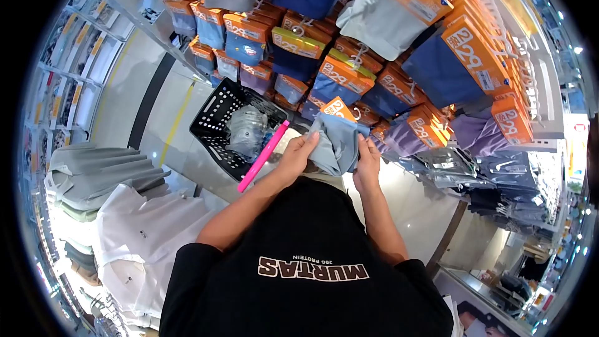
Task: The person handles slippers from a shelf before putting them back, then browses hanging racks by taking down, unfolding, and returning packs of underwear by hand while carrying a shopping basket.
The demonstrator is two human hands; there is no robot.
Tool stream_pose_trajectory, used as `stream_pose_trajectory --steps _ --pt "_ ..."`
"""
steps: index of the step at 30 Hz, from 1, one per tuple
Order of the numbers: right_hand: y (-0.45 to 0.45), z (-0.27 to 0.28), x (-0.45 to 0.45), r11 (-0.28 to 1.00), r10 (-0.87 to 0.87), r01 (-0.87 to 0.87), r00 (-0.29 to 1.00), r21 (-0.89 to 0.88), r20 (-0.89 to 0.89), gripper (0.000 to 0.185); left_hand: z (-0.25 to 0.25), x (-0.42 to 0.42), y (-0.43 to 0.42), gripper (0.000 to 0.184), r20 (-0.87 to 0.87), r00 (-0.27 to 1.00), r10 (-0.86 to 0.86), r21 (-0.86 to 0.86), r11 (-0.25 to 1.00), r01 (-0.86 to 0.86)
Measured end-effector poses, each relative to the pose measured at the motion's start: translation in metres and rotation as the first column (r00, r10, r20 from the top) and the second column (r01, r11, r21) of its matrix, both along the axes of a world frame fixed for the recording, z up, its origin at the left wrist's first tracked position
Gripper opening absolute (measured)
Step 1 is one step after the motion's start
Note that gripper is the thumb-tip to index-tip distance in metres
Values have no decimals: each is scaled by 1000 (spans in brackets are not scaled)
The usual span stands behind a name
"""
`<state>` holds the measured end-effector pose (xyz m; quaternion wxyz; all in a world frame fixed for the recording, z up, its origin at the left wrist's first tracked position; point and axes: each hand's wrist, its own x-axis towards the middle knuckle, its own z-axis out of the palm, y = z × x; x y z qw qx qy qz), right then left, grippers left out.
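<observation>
A folded grey-blue garment (337, 148) with an orange price card is held up in front of my chest between both hands. My left hand (300, 155) is closed on its left edge, thumb on the near face. On the right edge, my right hand (367, 157) pinches the fabric near the top corner. The card (337, 108) sticks up above the cloth. Just left of my left forearm is a black shopping basket (209, 126) with a pink handle (263, 156). Inside the basket lies something wrapped in clear plastic (248, 130).
Ahead stands a rack of hanging garments with orange cards (465, 56) in several rows. White and grey shirts (146, 243) hang at the lower left. Shelves (75, 56) line the far left, and plastic-wrapped clothing (449, 171) hangs on the right. The tiled floor (171, 109) has dark and yellow lines.
</observation>
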<state>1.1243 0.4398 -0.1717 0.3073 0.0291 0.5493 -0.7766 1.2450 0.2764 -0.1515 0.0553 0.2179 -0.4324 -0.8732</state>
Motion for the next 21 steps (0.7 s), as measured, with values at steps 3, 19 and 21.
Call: stream_pose_trajectory --steps 3,19,21 --pt "7 12 -1 996 -91 89 992 25 82 25 9 -2 4 33 90 995 -42 -78 996 49" --pt "55 56 -81 924 -306 383 751 10 -586 54 -52 17 -10 20 263 951 -164 -359 898 254" --pt "47 68 -96 911 -333 411 698 -26 -634 46 -55 22 -12 20 250 953 -172 -350 901 255"
